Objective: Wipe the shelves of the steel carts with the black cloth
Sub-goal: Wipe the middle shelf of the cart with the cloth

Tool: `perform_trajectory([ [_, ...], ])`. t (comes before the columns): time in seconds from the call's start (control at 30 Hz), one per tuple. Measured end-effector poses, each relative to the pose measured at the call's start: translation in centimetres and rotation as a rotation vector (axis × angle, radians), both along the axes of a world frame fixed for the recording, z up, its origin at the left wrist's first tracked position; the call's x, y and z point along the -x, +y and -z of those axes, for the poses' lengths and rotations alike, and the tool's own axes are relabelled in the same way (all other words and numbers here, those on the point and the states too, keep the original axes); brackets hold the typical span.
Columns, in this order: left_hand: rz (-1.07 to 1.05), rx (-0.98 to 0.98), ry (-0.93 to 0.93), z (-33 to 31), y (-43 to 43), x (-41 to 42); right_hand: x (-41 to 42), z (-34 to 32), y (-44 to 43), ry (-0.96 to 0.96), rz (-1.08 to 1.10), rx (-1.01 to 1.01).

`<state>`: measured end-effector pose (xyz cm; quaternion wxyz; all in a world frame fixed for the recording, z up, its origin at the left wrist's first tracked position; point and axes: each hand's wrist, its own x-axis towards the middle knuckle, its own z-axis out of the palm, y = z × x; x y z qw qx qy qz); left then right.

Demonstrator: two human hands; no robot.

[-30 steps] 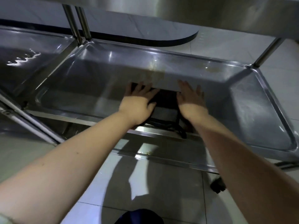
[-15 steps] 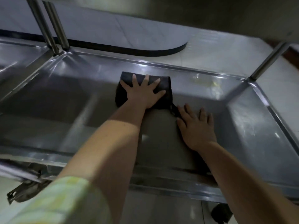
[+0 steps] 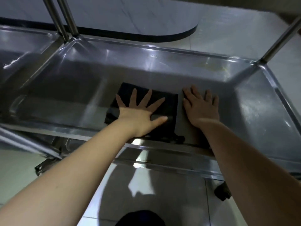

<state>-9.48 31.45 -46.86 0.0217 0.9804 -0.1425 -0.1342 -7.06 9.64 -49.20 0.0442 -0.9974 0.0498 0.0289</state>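
The wiping of one shelf (image 3: pixel 68 95) is in hand. The left hand (image 3: pixel 140 111) lies flat on the cloth (image 3: pixel 169 103), fingers straight and spread, pressing it down rather than gripping it. The right hand (image 3: pixel 202 110) lies flat on bare steel just right of the cloth, fingers straight and holding nothing (a brace, most likely). The folded cloth sits under the left palm, its near end close to the front rim.

The next move, I judge, calls for a stroke outward or toward the far wall, with even pressure so the cloth does not bunch. A yellowish smear (image 3: pixel 213 67) beyond the right hand, by the far corner, looks worth a pass.

There is wide open steel left of the left hand and right of the right hand. A raised rim bounds every side, and posts (image 3: pixel 65 18) stand at the far left corner, so strokes must end short of them. A second shelf (image 3: pixel 24 46) lies past those posts.
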Motion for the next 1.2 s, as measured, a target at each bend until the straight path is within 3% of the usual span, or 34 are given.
perform_trajectory([
  [0.17,-0.045,0.039,0.029,-0.5,2.1,4.4,0.0,-0.1,0.0,-0.013,0.005,-0.019],
  [0.57,-0.153,-0.012,0.018,-1.1,-1.4,-2.5,0.1,-0.4,0.1,-0.002,0.001,-0.046],
  [0.8,-0.066,0.009,0.054,-0.9,-1.8,3.4,0.5,-0.7,0.2,-0.046,-0.025,-0.06],
  [0.9,-0.068,0.008,0.031,-0.6,-1.3,5.3,0.9,-1.0,0.1,0.048,-0.061,-0.039],
  [1.03,-0.098,0.012,0.024,-0.6,-1.8,5.0,1.7,-1.6,0.5,0.142,-0.03,-0.084],
  [1.2,-0.156,0.033,-0.018,-0.5,-0.8,3.6,4.7,-1.0,1.0,0.067,-0.038,-0.069],
])
